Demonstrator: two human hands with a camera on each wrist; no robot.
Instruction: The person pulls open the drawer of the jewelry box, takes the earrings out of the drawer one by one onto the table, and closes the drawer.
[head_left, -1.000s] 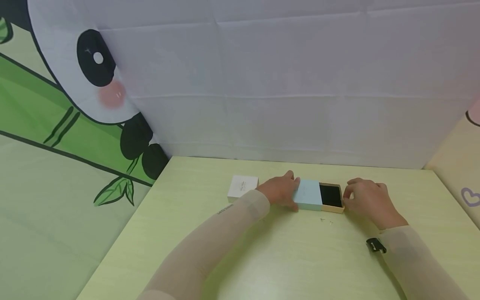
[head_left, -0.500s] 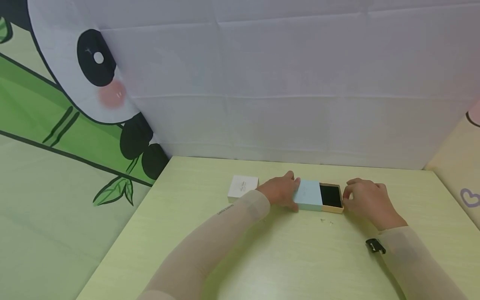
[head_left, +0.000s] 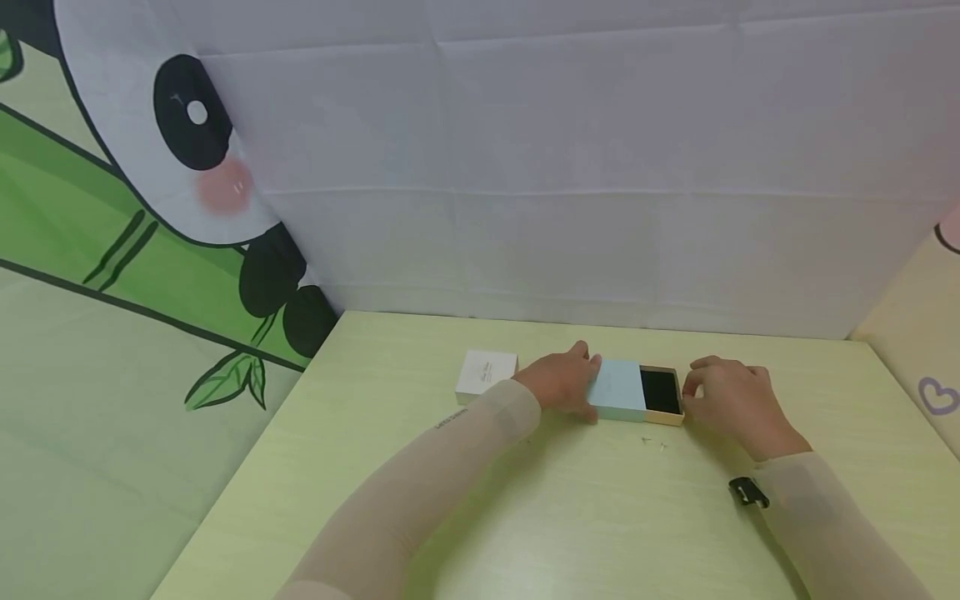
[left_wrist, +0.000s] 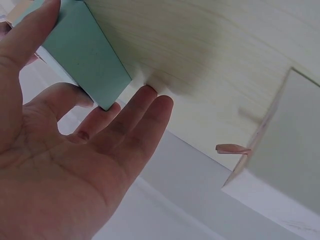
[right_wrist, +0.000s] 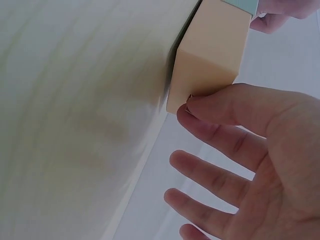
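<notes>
A slide-out box lies on the table: a light blue sleeve [head_left: 618, 390] [left_wrist: 82, 50] with a tan drawer [head_left: 664, 419] [right_wrist: 212, 37] partly out of its right end. Black lining [head_left: 660, 390] shows inside the drawer. My left hand [head_left: 558, 383] [left_wrist: 75, 155] grips the sleeve's left end, thumb on its near side and fingers at the end and far side. At the drawer's right end, my right hand [head_left: 731, 404] [right_wrist: 280, 140] pinches a small pull tab between thumb and index finger. The other right fingers are spread apart; the tab is mostly hidden.
A white box [head_left: 486, 372] [left_wrist: 285, 155] with a small ribbon tab [left_wrist: 232, 149] stands left of my left hand. Small scraps [head_left: 652, 442] lie in front of the blue sleeve. A white cloth backdrop [head_left: 562, 208] rises behind the table [head_left: 525, 525].
The drawer has slid slightly left into the sleeve, and my right hand has moved left with it. My left hand and the sleeve stay almost in place.
</notes>
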